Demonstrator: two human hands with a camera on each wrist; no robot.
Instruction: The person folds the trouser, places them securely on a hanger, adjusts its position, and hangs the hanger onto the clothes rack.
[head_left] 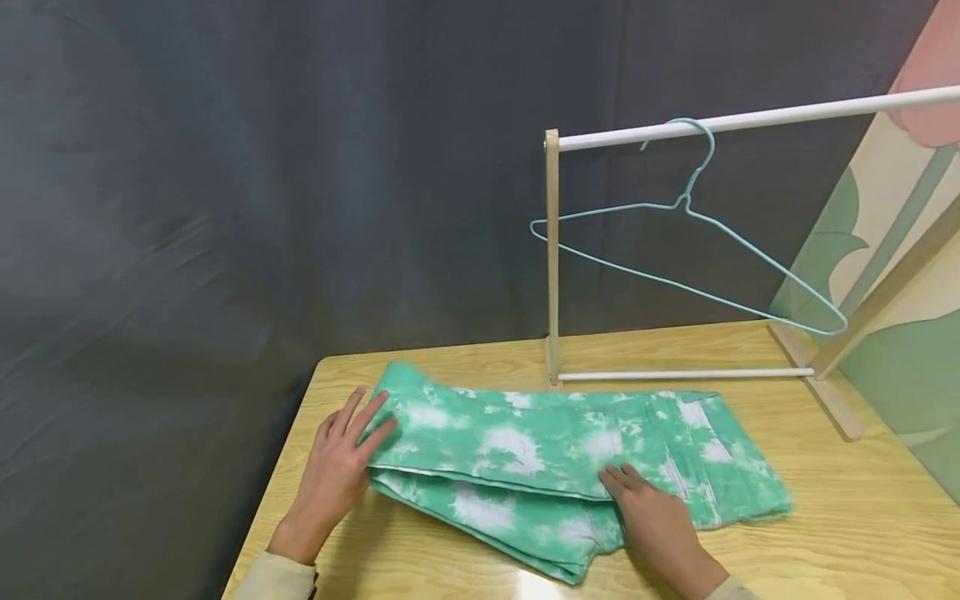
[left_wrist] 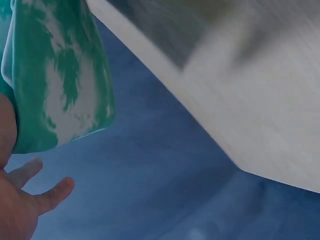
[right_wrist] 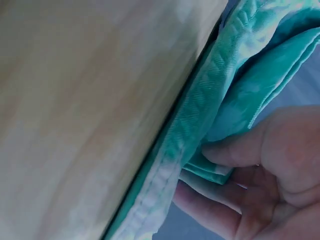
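Green-and-white tie-dyed trousers (head_left: 510,450) lie folded lengthwise across the table, one leg layer over the other. The upper layer stands a little apart from the lower one along the front. At the left end, my left hand (head_left: 333,475) grips the leg end, its outer fingers spread; in the left wrist view two fingers stick out beside the cloth (left_wrist: 75,95). My right hand (head_left: 660,525) pinches the front edge of the upper layer near the middle. Seen from the right wrist, the thumb and fingers (right_wrist: 230,150) close on a green fold beside a stitched seam.
A wooden clothes rack (head_left: 553,258) with a white rail (head_left: 795,115) stands at the back right of the table (head_left: 862,517). From the rail hangs a light-blue hanger (head_left: 637,273). A dark curtain (head_left: 225,208) covers the back, beyond the table's edge.
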